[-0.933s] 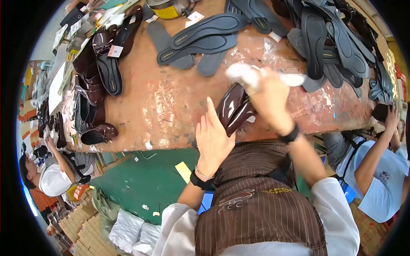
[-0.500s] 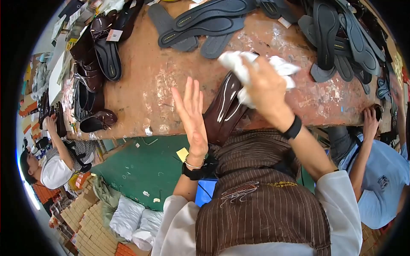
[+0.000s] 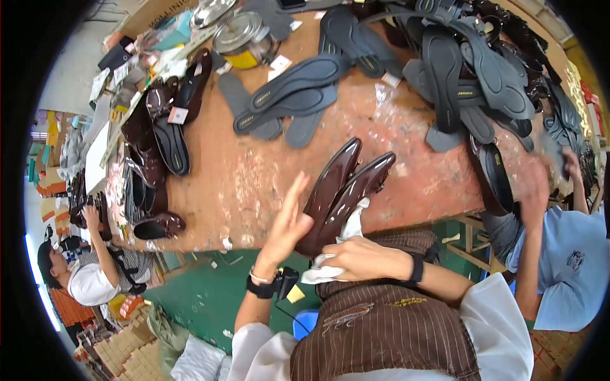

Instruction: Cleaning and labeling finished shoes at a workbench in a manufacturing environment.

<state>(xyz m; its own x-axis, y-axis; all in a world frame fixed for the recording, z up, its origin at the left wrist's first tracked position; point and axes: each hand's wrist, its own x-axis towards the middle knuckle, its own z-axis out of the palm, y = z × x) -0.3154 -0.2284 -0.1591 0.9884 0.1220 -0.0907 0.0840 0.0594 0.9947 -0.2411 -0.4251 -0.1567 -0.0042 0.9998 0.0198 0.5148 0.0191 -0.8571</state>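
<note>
A pair of glossy dark burgundy shoes (image 3: 332, 184) lies side by side at the table's near edge, toes pointing away from me and a little to the right. My left hand (image 3: 284, 230) is at the left side of the pair, fingers stretched out and holding nothing; whether it touches the leather I cannot tell. A white cloth (image 3: 325, 272) is bunched in my right hand (image 3: 373, 259), which is closed round it by the heel end of the shoes. Part of the cloth sticks up along the right shoe's side. The heels are partly hidden behind my right hand.
Dark grey insoles (image 3: 292, 89) lie beyond the shoes, with a larger heap (image 3: 470, 76) at the back right. More burgundy shoes (image 3: 149, 165) line the left. A metal tin (image 3: 240, 39) stands at the back. Co-workers are at the left and right (image 3: 572, 260).
My right hand has come down from the toes to the heel end, still with the cloth. Both shoes now show clearly. The whole view has shifted, and a co-worker's arm at right has moved.
</note>
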